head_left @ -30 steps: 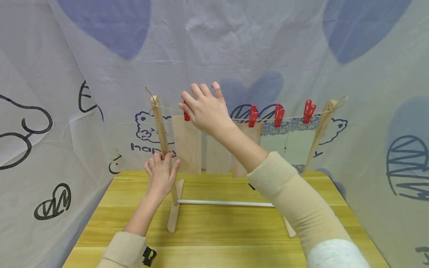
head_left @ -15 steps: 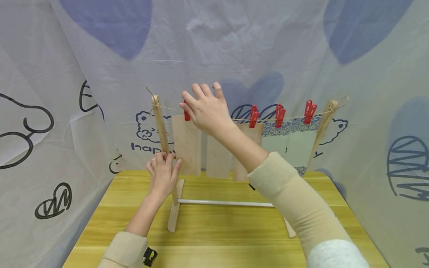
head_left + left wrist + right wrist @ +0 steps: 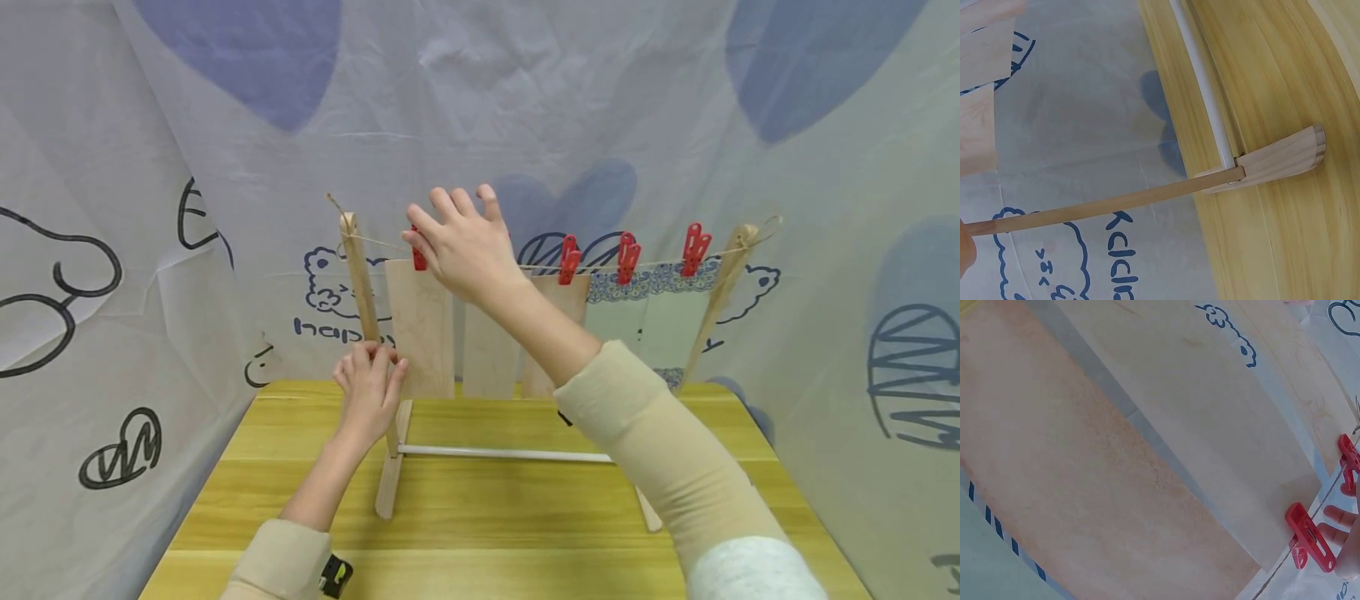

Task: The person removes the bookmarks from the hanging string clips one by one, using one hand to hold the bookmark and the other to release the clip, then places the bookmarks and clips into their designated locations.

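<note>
My left hand wraps its fingers round the left upright wooden post of a small stand. In the left wrist view, a bit of that hand meets the post. My right hand is raised at the string, fingers spread and bent, its thumb across a red clothespin. Whether it pinches that clothespin is hidden. In the right wrist view, fingers lie between two clothespins, one being the nearer clothespin. Pale tan sheets hang from the string, partly behind my right arm.
Further right hang a floral-edged pale green sheet and several red clothespins, such as one clothespin. The string runs to the right post. A white rod joins the stand's feet on the wooden table. Printed cloth surrounds it.
The hanging sheets sway slightly. My left hand has shifted a touch to the right along with the view; my right hand keeps its pose at the string.
</note>
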`<state>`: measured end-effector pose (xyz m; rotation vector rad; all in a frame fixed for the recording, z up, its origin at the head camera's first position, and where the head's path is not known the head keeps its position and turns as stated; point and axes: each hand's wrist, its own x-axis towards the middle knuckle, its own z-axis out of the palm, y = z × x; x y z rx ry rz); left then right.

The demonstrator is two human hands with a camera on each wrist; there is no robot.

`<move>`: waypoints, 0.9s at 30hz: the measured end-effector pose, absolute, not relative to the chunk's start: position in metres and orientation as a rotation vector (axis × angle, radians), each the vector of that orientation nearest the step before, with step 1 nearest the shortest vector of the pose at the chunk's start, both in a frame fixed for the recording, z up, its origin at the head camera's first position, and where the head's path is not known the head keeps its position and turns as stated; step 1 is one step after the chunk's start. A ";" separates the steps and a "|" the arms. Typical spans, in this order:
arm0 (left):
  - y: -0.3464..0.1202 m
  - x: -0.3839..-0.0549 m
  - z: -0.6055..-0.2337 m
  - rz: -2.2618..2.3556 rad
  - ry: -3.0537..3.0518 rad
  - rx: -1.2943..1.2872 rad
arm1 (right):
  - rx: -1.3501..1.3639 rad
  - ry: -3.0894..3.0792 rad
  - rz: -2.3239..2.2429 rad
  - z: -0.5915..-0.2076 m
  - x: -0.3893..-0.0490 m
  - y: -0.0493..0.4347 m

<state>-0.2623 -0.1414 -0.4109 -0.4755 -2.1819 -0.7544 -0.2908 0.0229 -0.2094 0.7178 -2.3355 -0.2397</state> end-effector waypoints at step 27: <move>-0.147 -0.267 -0.415 -0.801 -1.943 -0.444 | 0.766 -2.319 -0.213 -0.205 -0.291 0.026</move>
